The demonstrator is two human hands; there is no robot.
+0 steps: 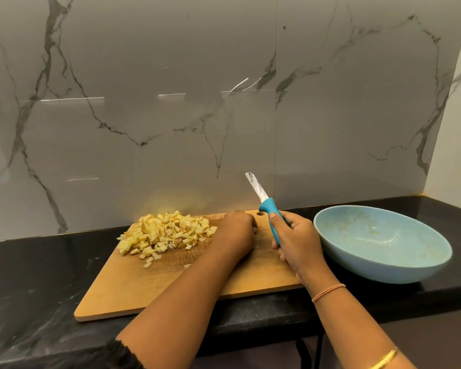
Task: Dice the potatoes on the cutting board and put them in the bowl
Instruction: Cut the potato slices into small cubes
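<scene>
My left hand (pixel 236 233) lies knuckles-up on the wooden cutting board (pixel 133 288). Its fingers are curled under and out of sight, so I cannot tell whether it holds anything. My right hand (pixel 298 243) is wrapped round the teal handle of the knife (pixel 264 201), blade pointing up, off the board. The diced potatoes (pixel 165 233) are heaped at the board's far left, just beside my left hand. The pale blue bowl (pixel 370 267), smeared inside, stands on the black countertop (pixel 24 275) right of the board. Bare board lies toward me.
</scene>
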